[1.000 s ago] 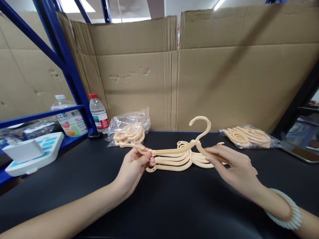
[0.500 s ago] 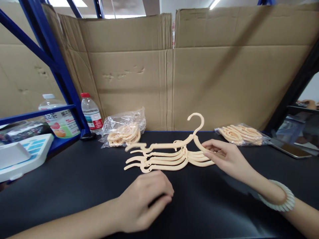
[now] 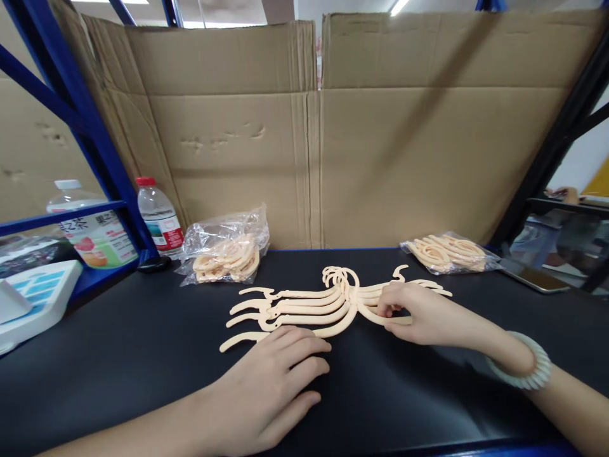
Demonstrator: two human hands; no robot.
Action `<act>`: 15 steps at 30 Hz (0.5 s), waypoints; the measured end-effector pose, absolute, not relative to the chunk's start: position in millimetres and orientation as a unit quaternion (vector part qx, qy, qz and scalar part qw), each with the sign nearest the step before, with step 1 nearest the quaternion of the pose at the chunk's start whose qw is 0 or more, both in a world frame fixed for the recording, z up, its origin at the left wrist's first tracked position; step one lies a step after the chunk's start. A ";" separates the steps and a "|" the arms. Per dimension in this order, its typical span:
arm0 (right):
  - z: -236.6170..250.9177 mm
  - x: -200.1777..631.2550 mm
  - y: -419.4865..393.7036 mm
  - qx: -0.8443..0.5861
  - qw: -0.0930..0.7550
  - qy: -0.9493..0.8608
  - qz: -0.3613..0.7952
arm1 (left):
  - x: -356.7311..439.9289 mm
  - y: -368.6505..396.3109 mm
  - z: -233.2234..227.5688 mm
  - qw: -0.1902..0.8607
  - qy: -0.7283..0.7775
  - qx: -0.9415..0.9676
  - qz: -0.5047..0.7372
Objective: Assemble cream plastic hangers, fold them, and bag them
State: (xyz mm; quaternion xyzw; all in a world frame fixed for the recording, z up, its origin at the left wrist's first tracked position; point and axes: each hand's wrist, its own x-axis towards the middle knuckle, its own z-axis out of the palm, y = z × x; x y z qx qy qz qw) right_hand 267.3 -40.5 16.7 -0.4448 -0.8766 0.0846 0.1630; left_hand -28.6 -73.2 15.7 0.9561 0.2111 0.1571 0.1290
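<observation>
Several cream plastic clothes hangers lie in an overlapping row on the black table, their hooks bunched at the middle. My right hand pinches the right arm of the nearest hanger, which rests at the front of the row. Spread over the left arm of that same hanger is my left hand, its fingers apart and its back turned up. The left hand covers part of the hanger, so whether the fingers touch it is hard to see.
A clear bag of folded hangers sits at the back left, another bag at the back right beside a phone. Bottles and a white-and-blue device stand left. Cardboard walls the back.
My right hand has lowered the raised hanger onto the front of the row. My left hand has uncurled and spread its fingers over the hanger's left arm. The view has shifted slightly right.
</observation>
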 end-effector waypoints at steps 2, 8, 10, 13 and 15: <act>15.9 268.9 -38.8 -0.451 0.147 -0.877 0.079 | -29.4 -72.3 14.6 0.076 0.217 0.965 0.124; 16.8 267.1 -36.9 -0.462 0.127 -0.873 0.086 | -28.7 -71.9 13.0 0.026 0.253 0.962 0.102; 16.5 265.7 -39.3 -0.472 0.143 -0.867 0.076 | -28.5 -71.1 12.9 0.022 0.265 0.959 0.101; 12.7 261.9 -44.7 -0.483 0.172 -0.857 0.041 | -29.0 -69.9 8.1 0.015 0.283 0.953 0.110; 7.3 257.8 -47.4 -0.489 0.166 -0.856 0.025 | -30.4 -68.9 2.1 0.003 0.307 0.944 0.122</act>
